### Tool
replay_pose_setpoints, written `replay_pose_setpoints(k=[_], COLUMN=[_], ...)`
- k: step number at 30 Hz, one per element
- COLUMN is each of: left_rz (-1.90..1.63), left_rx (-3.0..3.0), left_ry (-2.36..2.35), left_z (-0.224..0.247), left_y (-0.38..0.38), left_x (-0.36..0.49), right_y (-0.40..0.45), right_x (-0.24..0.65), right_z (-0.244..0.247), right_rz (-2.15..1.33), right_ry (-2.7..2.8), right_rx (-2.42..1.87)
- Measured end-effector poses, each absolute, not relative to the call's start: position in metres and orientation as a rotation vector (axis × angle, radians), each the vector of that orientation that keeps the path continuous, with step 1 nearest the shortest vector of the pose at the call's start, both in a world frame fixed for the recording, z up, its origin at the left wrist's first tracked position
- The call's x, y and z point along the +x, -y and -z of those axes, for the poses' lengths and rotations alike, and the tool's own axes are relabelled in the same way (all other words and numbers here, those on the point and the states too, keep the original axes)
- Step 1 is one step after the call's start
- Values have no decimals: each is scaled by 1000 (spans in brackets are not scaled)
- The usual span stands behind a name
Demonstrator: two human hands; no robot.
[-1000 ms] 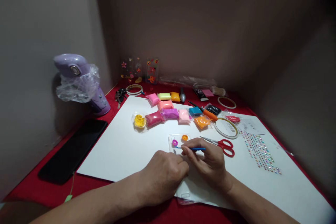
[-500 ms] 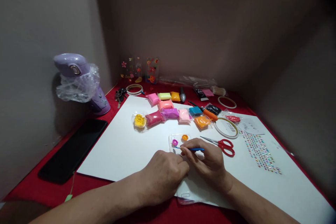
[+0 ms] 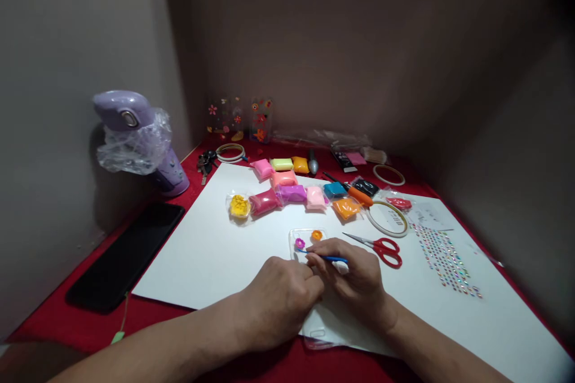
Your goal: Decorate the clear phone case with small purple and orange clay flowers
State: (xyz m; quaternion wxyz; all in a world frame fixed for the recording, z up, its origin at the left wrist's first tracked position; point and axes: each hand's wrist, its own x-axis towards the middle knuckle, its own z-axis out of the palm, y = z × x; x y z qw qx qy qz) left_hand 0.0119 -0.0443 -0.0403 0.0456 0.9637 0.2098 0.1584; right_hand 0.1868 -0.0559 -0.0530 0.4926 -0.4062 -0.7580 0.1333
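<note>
A clear phone case (image 3: pixel 317 333) lies on the white board, partly under both hands. Near its top are a magenta flower (image 3: pixel 300 243) and an orange flower (image 3: pixel 317 235). Pinched in my right hand (image 3: pixel 353 269) is a thin blue tool (image 3: pixel 335 259), its tip at the lower edge of the magenta flower. My left hand (image 3: pixel 285 296) rests closed over the case's left side, fingers curled under; whatever they grip is hidden. Red-handled scissors (image 3: pixel 386 251) lie just right of my right hand.
Colourful clay packets (image 3: pixel 265 202) lie across the board (image 3: pixel 202 245). Tape rings (image 3: pixel 389 219) and a gem sheet (image 3: pixel 444 257) are at the right. A black phone (image 3: pixel 126 257) and a purple bottle-like object (image 3: pixel 171 170) stand or lie left. Decorated cases (image 3: pixel 261 119) lean behind.
The blue tool's tip has shifted slightly up toward the magenta flower, with my right hand's fingertips moving a little left. My left hand looks unchanged.
</note>
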Motion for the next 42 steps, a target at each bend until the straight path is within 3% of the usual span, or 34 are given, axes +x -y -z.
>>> replay_pose_setpoints(k=[19, 42], left_rz=[-455, -449], left_rx=[2967, 2964], left_ry=[-676, -669], left_z=[41, 42], left_y=[45, 46], left_x=[13, 12], right_y=[36, 35], right_x=[188, 186], right_z=[59, 59], right_rz=[-834, -871], right_ry=[1429, 1477], right_rx=[-1047, -1035])
